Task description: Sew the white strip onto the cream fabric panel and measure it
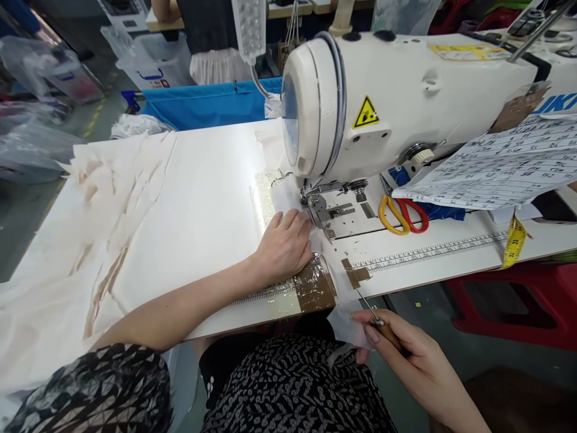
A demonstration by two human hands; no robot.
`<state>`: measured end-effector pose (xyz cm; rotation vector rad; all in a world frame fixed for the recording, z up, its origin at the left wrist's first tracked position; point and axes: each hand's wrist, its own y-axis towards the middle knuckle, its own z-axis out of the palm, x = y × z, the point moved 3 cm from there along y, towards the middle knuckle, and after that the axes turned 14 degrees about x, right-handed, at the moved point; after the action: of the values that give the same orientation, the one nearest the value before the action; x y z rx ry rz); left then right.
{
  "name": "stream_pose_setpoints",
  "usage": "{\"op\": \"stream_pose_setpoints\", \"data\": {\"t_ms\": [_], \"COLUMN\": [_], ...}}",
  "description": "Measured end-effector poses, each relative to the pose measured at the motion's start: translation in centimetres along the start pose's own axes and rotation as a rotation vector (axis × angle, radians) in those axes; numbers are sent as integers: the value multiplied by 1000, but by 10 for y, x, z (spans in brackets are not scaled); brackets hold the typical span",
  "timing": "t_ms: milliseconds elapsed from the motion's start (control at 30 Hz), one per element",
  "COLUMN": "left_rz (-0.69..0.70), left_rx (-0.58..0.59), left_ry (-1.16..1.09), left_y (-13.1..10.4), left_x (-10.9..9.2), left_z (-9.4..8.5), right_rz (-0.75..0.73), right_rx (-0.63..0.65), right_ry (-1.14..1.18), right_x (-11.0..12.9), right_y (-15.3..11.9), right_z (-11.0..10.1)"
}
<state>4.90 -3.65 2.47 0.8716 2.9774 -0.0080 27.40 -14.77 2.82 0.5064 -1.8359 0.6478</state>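
A strip of thin white fabric (339, 264) runs from under the presser foot of a white sewing machine (383, 102) down over the table's front edge. Close to the needle, my left hand (285, 243) presses on the fabric, its fingers bent and held together. My right hand (396, 346), below the table edge, grips an awl (383, 325) by its wooden handle, metal point upward. The lower end of the strip also lies at the fingers of this hand. The left fingertips are partly hidden.
Stacked cream fabric pieces (121, 210) cover the table's left side. Scissors (403, 215) with yellow and red handles lie right of the needle, beside a handwritten sheet (496, 162). A tape measure (514, 243) hangs over the front edge. A red stool (514, 307) stands below.
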Motion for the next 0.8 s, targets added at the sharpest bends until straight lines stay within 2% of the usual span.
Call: {"op": "stream_pose_setpoints", "data": {"t_ms": [100,233,300,400,500,567,667,800], "left_rz": [-8,-12,-14,-28,-43,-48,-49,-5], "left_rx": [16,13,8,14,17,23,35,27], "left_ry": [4,19,37,88,153,166,105,17], "left_y": [1,2,2,3,4,4,3,1], "left_x": [0,0,0,2,3,4,5,4], "left_z": [-1,-4,-5,-7,-11,-12,-11,-9], "right_rz": [-9,53,97,131,141,146,125,84], "right_rx": [-1,-7,-21,-44,-45,-68,-172,-272], "right_ry": [-7,73,210,540,889,1001,900,506], "right_x": [1,-10,-17,-22,-18,-14,-12,-15], "right_y": [5,8,9,13,20,24,24,16], "right_z": [3,10,19,39,58,65,62,50]}}
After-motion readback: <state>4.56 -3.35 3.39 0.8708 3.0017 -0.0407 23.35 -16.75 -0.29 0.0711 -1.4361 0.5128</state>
